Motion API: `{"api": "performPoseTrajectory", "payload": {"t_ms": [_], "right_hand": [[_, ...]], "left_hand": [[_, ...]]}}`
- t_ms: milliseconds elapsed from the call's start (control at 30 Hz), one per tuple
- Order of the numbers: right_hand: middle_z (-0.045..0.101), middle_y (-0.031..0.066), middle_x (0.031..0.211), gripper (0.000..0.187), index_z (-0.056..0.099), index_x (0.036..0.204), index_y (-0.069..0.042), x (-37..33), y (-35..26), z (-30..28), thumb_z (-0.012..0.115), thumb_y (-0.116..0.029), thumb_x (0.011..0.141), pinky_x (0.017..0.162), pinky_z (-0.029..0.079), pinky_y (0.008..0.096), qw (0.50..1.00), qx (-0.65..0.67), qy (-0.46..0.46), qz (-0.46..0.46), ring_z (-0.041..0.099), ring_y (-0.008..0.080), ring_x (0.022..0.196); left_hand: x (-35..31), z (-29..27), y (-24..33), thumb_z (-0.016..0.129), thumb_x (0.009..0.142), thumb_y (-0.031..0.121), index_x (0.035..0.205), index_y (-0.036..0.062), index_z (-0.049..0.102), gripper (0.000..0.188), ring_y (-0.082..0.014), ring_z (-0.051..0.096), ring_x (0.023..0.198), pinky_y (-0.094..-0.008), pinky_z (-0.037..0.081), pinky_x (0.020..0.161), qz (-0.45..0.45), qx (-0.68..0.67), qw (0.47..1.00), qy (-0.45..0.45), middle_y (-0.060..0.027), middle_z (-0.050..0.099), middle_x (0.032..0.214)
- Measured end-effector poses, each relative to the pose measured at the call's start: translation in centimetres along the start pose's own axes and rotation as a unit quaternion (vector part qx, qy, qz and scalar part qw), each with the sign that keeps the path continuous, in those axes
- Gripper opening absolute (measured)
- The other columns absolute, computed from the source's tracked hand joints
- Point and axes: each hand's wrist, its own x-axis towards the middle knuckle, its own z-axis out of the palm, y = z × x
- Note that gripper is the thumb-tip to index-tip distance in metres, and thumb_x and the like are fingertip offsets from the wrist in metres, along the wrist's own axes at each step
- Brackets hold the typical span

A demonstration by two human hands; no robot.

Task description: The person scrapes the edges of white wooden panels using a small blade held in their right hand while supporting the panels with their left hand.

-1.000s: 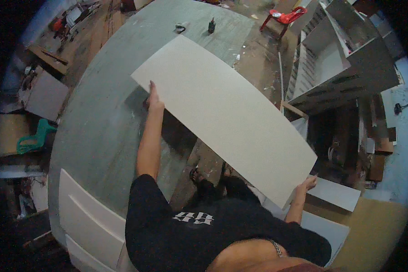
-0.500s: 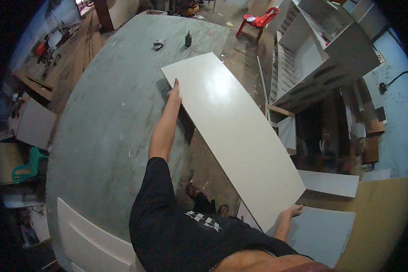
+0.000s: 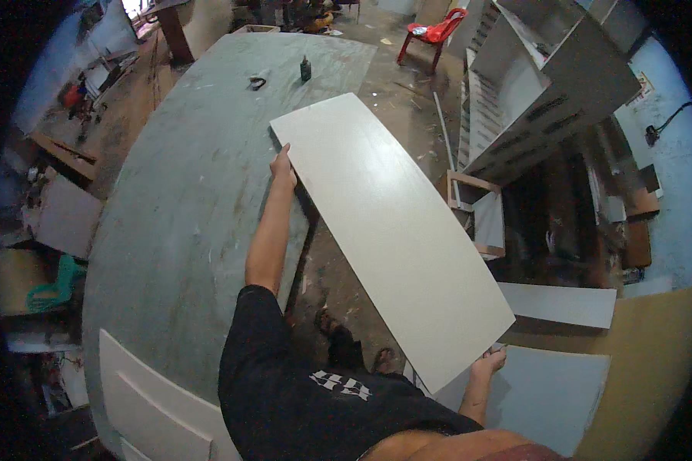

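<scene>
A long, glossy off-white panel [image 3: 392, 230] slants across the middle, from the worktable at the far end to my right side near me. My left hand [image 3: 283, 167] grips its left long edge close to the far end, thumb on the top face and fingers hidden beneath. At the near right corner, my right hand [image 3: 490, 359] is closed on the panel's short edge. The far end reaches over the edge of the grey-green worktable [image 3: 184, 192]; whether it rests on the top I cannot tell.
On the table stand a small dark bottle [image 3: 305, 69] and a dark ring-shaped item [image 3: 257, 82]. White panels [image 3: 154, 399] lie at its near left. To the right are a large cabinet carcass [image 3: 546, 107], a small wooden frame [image 3: 477, 215] and leaning boards [image 3: 546, 392]. A red chair [image 3: 433, 38] stands behind.
The panel has shifted slightly left and toward me, both hands still on it. My left hand has come back a little along with it, and more floor shows beside the table.
</scene>
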Motion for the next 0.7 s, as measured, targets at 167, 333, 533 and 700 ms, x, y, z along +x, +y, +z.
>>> {"api": "performPoseTrajectory", "payload": {"t_ms": [167, 333, 533, 700], "right_hand": [[0.051, 0.0140, 0.115, 0.040, 0.048, 0.116, -0.003, 1.6, 1.7, -4.0, 0.042, -0.036, 0.097, 0.103, 0.038, 0.0465, 0.985, 0.002, -0.109, 0.137, 0.048, 0.0297, 0.115], [0.050, 0.0151, 0.121, 0.035, 0.050, 0.118, -0.002, 3.2, 2.2, -4.7, 0.040, -0.028, 0.097, 0.103, 0.040, 0.0457, 0.929, 0.050, -0.268, 0.252, 0.049, 0.0296, 0.115], [0.060, 0.0173, 0.113, 0.034, 0.057, 0.109, 0.002, 2.8, 5.0, -5.7, 0.039, -0.023, 0.095, 0.096, 0.046, 0.0460, 0.786, 0.061, -0.426, 0.444, 0.057, 0.0318, 0.105], [0.062, 0.0166, 0.112, 0.036, 0.058, 0.113, 0.000, -0.9, 7.5, -8.5, 0.039, -0.025, 0.097, 0.093, 0.049, 0.0499, 0.686, -0.017, -0.433, 0.584, 0.058, 0.0347, 0.104]], "left_hand": [[-18.7, -4.0, 5.0, 0.060, 0.089, 0.025, 0.122, 0.0051, 0.047, 0.040, -0.0209, 0.047, 0.119, -0.0409, 0.039, 0.097, 0.111, 0.061, 0.992, 0.028, -0.0068, 0.052, 0.125], [-39.5, -8.4, -3.8, 0.056, 0.092, 0.036, 0.119, 0.0093, 0.055, 0.038, -0.0180, 0.048, 0.102, -0.0368, 0.040, 0.090, 0.008, 0.146, 0.987, 0.060, -0.0036, 0.055, 0.111], [-58.6, -7.6, -10.0, 0.055, 0.083, 0.065, 0.139, 0.0124, 0.043, 0.077, -0.0256, 0.049, 0.118, -0.0429, 0.038, 0.101, -0.234, 0.007, 0.972, -0.034, -0.0064, 0.052, 0.131], [-63.2, -6.9, -8.9, 0.058, 0.082, 0.063, 0.137, 0.0086, 0.045, 0.079, -0.0291, 0.049, 0.121, -0.0466, 0.037, 0.103, -0.052, -0.266, 0.961, 0.056, -0.0090, 0.050, 0.135]]}}
